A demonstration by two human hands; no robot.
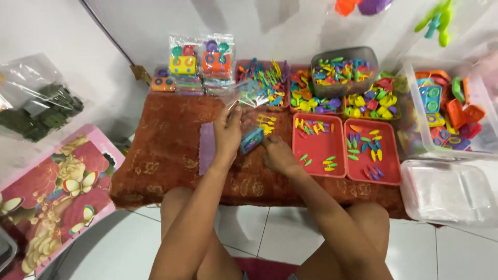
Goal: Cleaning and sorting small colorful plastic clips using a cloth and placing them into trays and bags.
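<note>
Rust-orange patterned cloth covers a low table (155, 171) crowded with small bright plastic toy pieces. The person sits before it, bare knees at the table's near edge. The left hand (227, 136) is raised over the middle of the table, its fingers pinching the lower edge of a clear plastic bag (249, 93) that stands open above it. The right hand (276, 154) rests low on the cloth, just beside the left; its fingers appear to grip a small blue toy tray (252, 140) tilted between the two hands, though the grip is partly hidden. A purple sheet (207, 148) lies flat left of the left wrist. To the right sit two red trays (316, 155) holding scattered coloured bits. Behind them are more bins of mixed pieces, and packed toy sets (199, 65) stand at the table's far edge. A clear tub (446, 109) of larger toys stands far right.
</note>
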